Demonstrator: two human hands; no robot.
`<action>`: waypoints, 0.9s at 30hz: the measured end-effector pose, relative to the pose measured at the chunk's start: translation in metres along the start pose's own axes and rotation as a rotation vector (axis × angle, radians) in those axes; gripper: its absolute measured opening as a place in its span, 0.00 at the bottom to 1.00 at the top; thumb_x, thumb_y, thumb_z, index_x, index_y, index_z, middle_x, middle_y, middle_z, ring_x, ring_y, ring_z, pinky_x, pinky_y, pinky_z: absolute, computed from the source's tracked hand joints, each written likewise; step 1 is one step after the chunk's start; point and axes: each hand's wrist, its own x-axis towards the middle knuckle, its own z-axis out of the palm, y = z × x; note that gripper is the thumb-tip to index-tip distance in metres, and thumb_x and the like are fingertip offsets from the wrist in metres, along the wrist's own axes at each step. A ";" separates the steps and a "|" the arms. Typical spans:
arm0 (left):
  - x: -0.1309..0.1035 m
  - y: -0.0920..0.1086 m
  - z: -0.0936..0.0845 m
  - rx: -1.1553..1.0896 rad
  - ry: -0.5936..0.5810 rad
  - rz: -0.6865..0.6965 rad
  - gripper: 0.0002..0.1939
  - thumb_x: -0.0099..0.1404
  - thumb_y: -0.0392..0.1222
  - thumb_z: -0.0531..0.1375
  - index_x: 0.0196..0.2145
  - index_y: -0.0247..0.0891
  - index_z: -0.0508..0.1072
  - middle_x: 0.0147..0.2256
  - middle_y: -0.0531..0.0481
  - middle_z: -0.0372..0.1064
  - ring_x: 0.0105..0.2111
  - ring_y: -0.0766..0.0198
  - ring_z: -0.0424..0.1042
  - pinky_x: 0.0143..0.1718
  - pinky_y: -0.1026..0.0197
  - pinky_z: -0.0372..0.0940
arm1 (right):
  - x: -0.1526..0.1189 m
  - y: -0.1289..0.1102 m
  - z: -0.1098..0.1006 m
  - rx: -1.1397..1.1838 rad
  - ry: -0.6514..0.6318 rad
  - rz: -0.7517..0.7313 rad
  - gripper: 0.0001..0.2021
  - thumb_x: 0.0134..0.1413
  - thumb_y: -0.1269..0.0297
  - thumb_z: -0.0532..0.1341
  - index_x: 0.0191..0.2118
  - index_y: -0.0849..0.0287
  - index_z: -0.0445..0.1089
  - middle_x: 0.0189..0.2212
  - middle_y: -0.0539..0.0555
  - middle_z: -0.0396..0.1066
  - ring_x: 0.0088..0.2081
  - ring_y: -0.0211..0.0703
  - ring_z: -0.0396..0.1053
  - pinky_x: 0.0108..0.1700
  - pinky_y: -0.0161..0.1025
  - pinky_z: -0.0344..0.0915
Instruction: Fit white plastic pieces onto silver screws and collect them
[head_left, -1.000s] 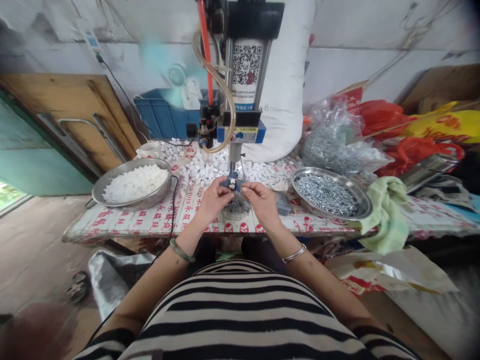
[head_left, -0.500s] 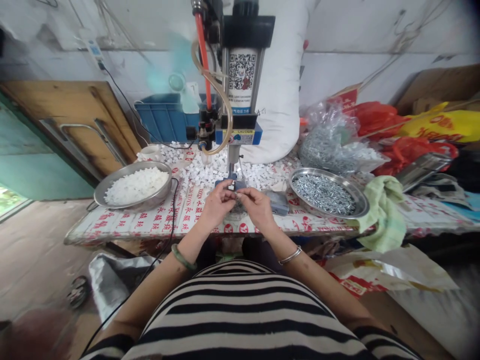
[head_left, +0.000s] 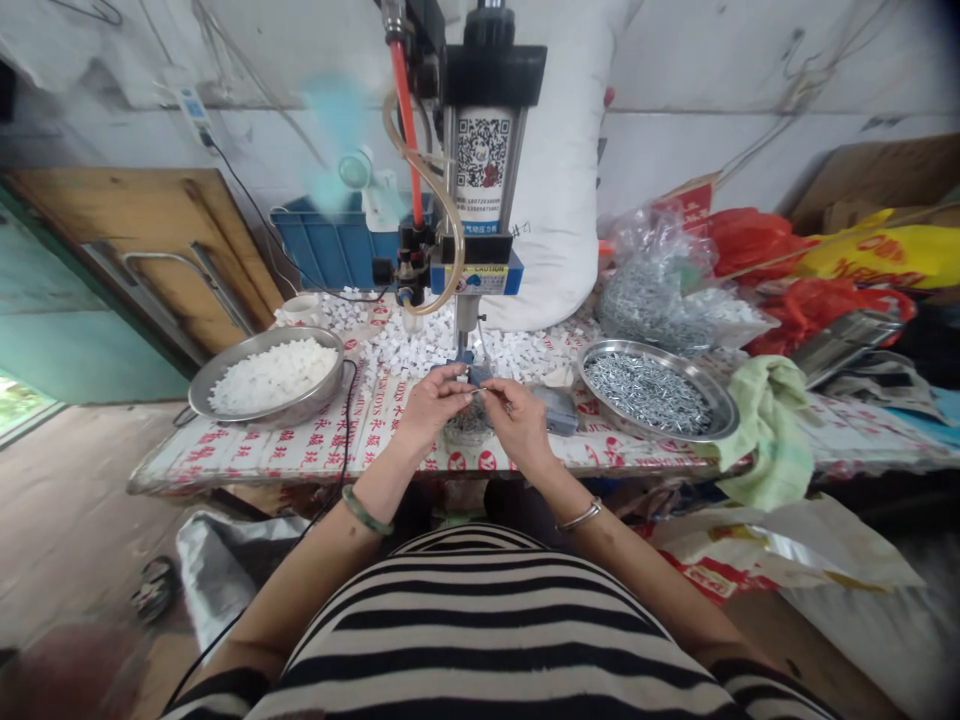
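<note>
Both hands meet just in front of the foot of a pneumatic press (head_left: 487,180). My left hand (head_left: 433,405) has its thumb and fingers closed at the press tool, on something too small to make out. Fingertips of my right hand (head_left: 517,418) pinch a tiny piece that I cannot make out, close to the left fingertips. Below and between the hands lies a small heap of metal pins (head_left: 466,425). Small white plastic pieces (head_left: 420,335) are spread around the press base.
A metal bowl of white pieces (head_left: 341,372) stands left, a steel bowl of metal pins (head_left: 731,415) right. Beside it hangs a green cloth (head_left: 769,430). Behind are a blue crate (head_left: 330,245), a fan (head_left: 354,168), a white sack (head_left: 562,200) and plastic bags (head_left: 660,270).
The hands have drawn slightly apart and my right hand has shifted a little right and down. More of the pin heap shows between them.
</note>
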 end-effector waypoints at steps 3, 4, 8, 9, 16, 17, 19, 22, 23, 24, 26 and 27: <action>0.001 -0.003 -0.002 0.204 -0.001 0.100 0.23 0.52 0.36 0.61 0.47 0.35 0.65 0.26 0.53 0.70 0.24 0.70 0.67 0.31 0.65 0.63 | 0.001 0.001 -0.001 -0.012 -0.032 -0.030 0.09 0.55 0.61 0.54 0.36 0.56 0.70 0.33 0.52 0.73 0.36 0.42 0.68 0.40 0.39 0.63; 0.001 -0.004 -0.003 0.274 -0.006 0.125 0.23 0.53 0.37 0.60 0.48 0.36 0.64 0.26 0.53 0.70 0.24 0.70 0.67 0.31 0.65 0.63 | 0.001 0.002 -0.001 -0.024 -0.044 -0.048 0.09 0.55 0.62 0.53 0.36 0.55 0.70 0.34 0.52 0.73 0.37 0.42 0.68 0.41 0.40 0.63; -0.002 -0.006 -0.003 0.476 -0.017 0.217 0.21 0.57 0.38 0.56 0.50 0.38 0.63 0.26 0.53 0.69 0.25 0.68 0.67 0.30 0.65 0.62 | 0.001 0.002 -0.002 -0.057 -0.090 -0.072 0.09 0.55 0.62 0.53 0.35 0.55 0.69 0.34 0.53 0.72 0.37 0.42 0.68 0.42 0.40 0.62; -0.002 -0.006 -0.002 0.491 -0.006 0.229 0.21 0.58 0.39 0.55 0.50 0.38 0.63 0.26 0.53 0.68 0.25 0.68 0.66 0.30 0.65 0.62 | 0.001 0.002 -0.002 -0.054 -0.102 -0.056 0.09 0.55 0.63 0.53 0.35 0.56 0.69 0.33 0.53 0.72 0.36 0.42 0.68 0.41 0.39 0.62; 0.002 0.000 0.009 0.016 -0.053 -0.236 0.14 0.58 0.43 0.56 0.42 0.38 0.62 0.14 0.63 0.49 0.12 0.75 0.49 0.14 0.71 0.45 | -0.001 -0.003 0.003 -0.130 -0.105 -0.105 0.09 0.56 0.65 0.48 0.36 0.58 0.64 0.33 0.55 0.69 0.37 0.43 0.65 0.41 0.39 0.60; 0.003 0.000 0.010 -0.043 -0.080 -0.268 0.14 0.58 0.44 0.56 0.41 0.37 0.63 0.14 0.64 0.48 0.11 0.75 0.48 0.14 0.71 0.44 | -0.001 -0.003 0.003 -0.141 -0.099 -0.108 0.09 0.56 0.65 0.48 0.36 0.58 0.64 0.33 0.55 0.69 0.37 0.43 0.65 0.41 0.39 0.60; 0.003 -0.001 0.009 -0.085 -0.079 -0.235 0.14 0.57 0.48 0.57 0.37 0.36 0.64 0.14 0.62 0.51 0.12 0.75 0.51 0.13 0.72 0.47 | 0.000 -0.002 0.003 -0.155 -0.092 -0.080 0.09 0.56 0.66 0.48 0.36 0.58 0.64 0.33 0.55 0.68 0.36 0.42 0.65 0.40 0.39 0.60; 0.004 -0.006 0.006 -0.034 -0.039 -0.140 0.16 0.54 0.49 0.60 0.33 0.35 0.65 0.19 0.56 0.62 0.16 0.73 0.61 0.17 0.69 0.57 | 0.001 0.000 0.003 -0.151 -0.093 0.007 0.09 0.55 0.65 0.49 0.36 0.58 0.64 0.31 0.54 0.68 0.34 0.42 0.65 0.38 0.38 0.60; 0.004 -0.008 0.004 -0.001 -0.037 -0.116 0.15 0.52 0.48 0.61 0.33 0.34 0.66 0.21 0.55 0.64 0.18 0.72 0.63 0.20 0.68 0.60 | 0.001 0.000 0.003 -0.144 -0.099 0.036 0.09 0.55 0.64 0.49 0.36 0.58 0.65 0.30 0.54 0.69 0.33 0.42 0.65 0.37 0.38 0.60; 0.004 -0.010 0.003 0.043 -0.035 -0.090 0.15 0.51 0.46 0.62 0.32 0.34 0.66 0.22 0.55 0.65 0.20 0.71 0.65 0.22 0.67 0.62 | 0.001 0.001 0.003 -0.135 -0.105 0.062 0.09 0.55 0.64 0.49 0.36 0.58 0.65 0.30 0.53 0.69 0.32 0.42 0.65 0.37 0.38 0.60; 0.004 -0.012 0.000 0.179 -0.018 -0.018 0.12 0.52 0.45 0.62 0.30 0.34 0.67 0.21 0.54 0.65 0.21 0.70 0.66 0.24 0.66 0.63 | 0.002 0.002 0.004 -0.108 -0.115 0.099 0.09 0.54 0.64 0.50 0.36 0.57 0.65 0.30 0.53 0.69 0.31 0.42 0.65 0.36 0.38 0.60; 0.005 -0.013 -0.001 0.261 -0.007 0.023 0.10 0.54 0.45 0.60 0.29 0.35 0.68 0.21 0.54 0.65 0.21 0.70 0.65 0.24 0.66 0.63 | 0.002 0.003 0.005 -0.094 -0.114 0.109 0.09 0.54 0.63 0.50 0.36 0.57 0.65 0.30 0.53 0.69 0.31 0.42 0.65 0.35 0.38 0.60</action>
